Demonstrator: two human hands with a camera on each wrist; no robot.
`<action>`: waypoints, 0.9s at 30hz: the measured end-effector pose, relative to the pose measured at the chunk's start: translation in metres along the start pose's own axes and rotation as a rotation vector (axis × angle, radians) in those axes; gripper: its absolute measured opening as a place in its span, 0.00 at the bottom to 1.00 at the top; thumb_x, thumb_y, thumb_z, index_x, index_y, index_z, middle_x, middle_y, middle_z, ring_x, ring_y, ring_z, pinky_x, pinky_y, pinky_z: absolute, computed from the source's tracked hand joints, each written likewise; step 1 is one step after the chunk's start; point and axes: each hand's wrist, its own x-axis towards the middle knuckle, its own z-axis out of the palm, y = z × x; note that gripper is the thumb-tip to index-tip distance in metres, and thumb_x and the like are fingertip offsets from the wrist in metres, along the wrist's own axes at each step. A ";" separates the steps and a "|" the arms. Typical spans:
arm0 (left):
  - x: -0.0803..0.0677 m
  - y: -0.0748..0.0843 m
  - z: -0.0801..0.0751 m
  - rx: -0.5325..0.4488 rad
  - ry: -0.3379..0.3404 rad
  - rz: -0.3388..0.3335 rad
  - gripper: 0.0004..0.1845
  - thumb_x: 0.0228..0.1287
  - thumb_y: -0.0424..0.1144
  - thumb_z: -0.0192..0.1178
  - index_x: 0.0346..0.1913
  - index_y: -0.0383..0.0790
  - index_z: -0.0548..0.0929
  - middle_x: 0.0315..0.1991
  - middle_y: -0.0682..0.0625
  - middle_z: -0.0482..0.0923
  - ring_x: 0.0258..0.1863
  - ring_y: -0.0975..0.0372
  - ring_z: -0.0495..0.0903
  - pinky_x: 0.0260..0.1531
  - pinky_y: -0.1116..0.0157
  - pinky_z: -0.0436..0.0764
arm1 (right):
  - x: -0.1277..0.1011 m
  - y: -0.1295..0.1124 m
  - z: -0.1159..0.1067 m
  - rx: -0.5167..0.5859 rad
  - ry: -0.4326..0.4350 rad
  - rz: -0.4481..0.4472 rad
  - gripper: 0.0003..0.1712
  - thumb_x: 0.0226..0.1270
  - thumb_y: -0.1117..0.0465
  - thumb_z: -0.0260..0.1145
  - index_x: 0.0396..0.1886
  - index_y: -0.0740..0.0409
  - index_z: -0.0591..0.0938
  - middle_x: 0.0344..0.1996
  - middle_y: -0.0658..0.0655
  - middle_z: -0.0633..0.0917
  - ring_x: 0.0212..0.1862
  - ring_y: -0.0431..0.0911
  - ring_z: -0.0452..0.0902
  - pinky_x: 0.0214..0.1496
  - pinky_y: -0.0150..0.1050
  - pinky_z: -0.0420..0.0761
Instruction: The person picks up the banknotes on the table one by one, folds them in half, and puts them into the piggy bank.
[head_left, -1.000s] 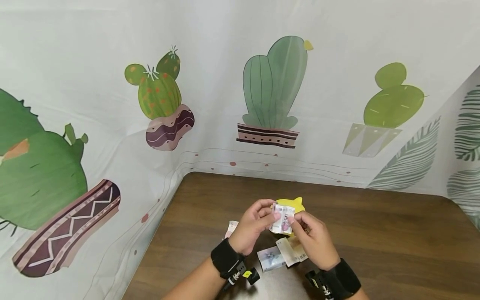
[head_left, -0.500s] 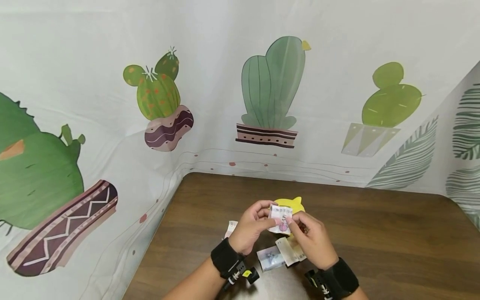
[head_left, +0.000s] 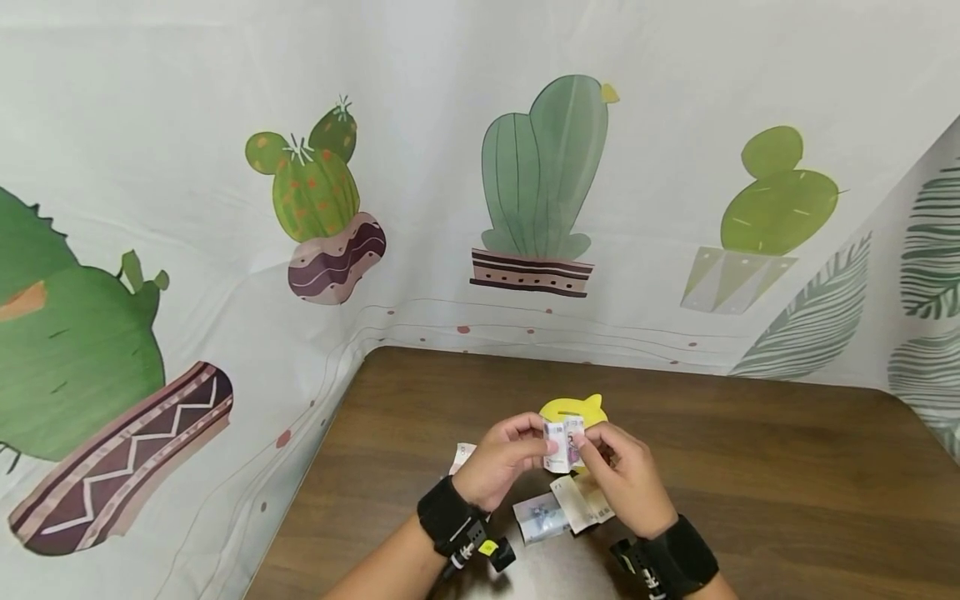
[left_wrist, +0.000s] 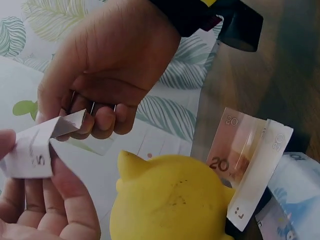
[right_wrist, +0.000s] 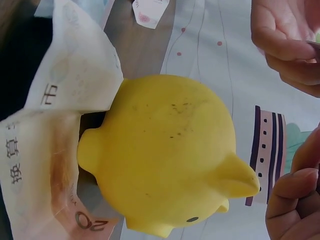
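Note:
My left hand and right hand pinch a small creased banknote between thumbs and fingers, one at each side. Printed with a 5, the note bends along its folds in the left wrist view. Beyond the hands is a yellow piggy bank, its slot facing up and its lower part partly covered by the note and hands. Nearer me lie a folded tan 20 banknote and a bluish banknote, overlapping each other. Another pale pinkish note is partly behind my left hand.
The dark brown wooden table extends to the right. Behind it hangs a white cloth printed with cacti and leaves. Black bands with small cameras sit on both wrists.
Both hands keep hold of the 5 banknote while its creases shift and it folds more upright. The left hand has lowered slightly, and more of the piggy bank's top with its slot shows.

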 end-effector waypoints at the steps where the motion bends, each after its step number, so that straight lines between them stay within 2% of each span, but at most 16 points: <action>1: 0.000 0.000 0.000 -0.002 -0.015 0.000 0.07 0.67 0.27 0.56 0.42 0.43 0.78 0.36 0.55 0.79 0.36 0.65 0.78 0.40 0.68 0.80 | 0.000 0.001 0.000 -0.001 0.004 -0.005 0.07 0.71 0.66 0.65 0.33 0.50 0.81 0.26 0.45 0.76 0.28 0.33 0.70 0.27 0.30 0.74; 4: 0.000 -0.001 0.000 0.007 -0.016 0.002 0.07 0.66 0.28 0.57 0.42 0.43 0.78 0.35 0.56 0.78 0.36 0.66 0.77 0.39 0.69 0.79 | 0.000 0.004 0.002 -0.013 0.032 -0.033 0.07 0.68 0.70 0.67 0.41 0.54 0.82 0.29 0.46 0.79 0.29 0.33 0.71 0.27 0.30 0.75; 9: 0.000 0.000 0.001 0.028 0.101 0.003 0.07 0.65 0.28 0.60 0.42 0.41 0.79 0.33 0.56 0.77 0.33 0.65 0.75 0.36 0.70 0.76 | 0.002 0.006 0.006 -0.027 0.113 -0.084 0.23 0.60 0.75 0.70 0.55 0.60 0.79 0.38 0.52 0.80 0.32 0.34 0.71 0.28 0.29 0.74; 12: 0.002 0.000 0.001 0.022 0.161 0.014 0.06 0.65 0.27 0.61 0.42 0.39 0.79 0.34 0.56 0.78 0.35 0.65 0.76 0.37 0.69 0.77 | 0.002 0.003 0.005 -0.037 0.137 -0.114 0.23 0.59 0.76 0.71 0.54 0.59 0.80 0.39 0.52 0.79 0.33 0.34 0.71 0.28 0.28 0.74; 14: 0.002 0.001 0.001 0.017 0.181 0.022 0.06 0.65 0.27 0.61 0.43 0.38 0.80 0.35 0.56 0.80 0.36 0.65 0.78 0.38 0.69 0.78 | 0.001 0.001 0.004 -0.038 0.118 -0.127 0.21 0.62 0.75 0.70 0.53 0.57 0.81 0.38 0.49 0.80 0.34 0.34 0.72 0.29 0.27 0.75; 20: 0.002 0.001 0.002 0.027 0.182 0.031 0.06 0.66 0.26 0.60 0.43 0.38 0.81 0.35 0.58 0.80 0.36 0.66 0.78 0.39 0.68 0.78 | -0.001 0.000 0.004 -0.026 0.036 -0.162 0.17 0.66 0.71 0.68 0.53 0.55 0.83 0.39 0.46 0.81 0.38 0.34 0.76 0.34 0.26 0.77; 27: 0.000 0.000 0.002 0.043 0.159 0.029 0.08 0.65 0.28 0.61 0.46 0.35 0.81 0.36 0.57 0.80 0.38 0.66 0.78 0.42 0.67 0.79 | -0.002 -0.002 0.007 -0.040 0.035 -0.159 0.19 0.66 0.71 0.69 0.54 0.52 0.83 0.40 0.46 0.82 0.38 0.34 0.76 0.29 0.29 0.77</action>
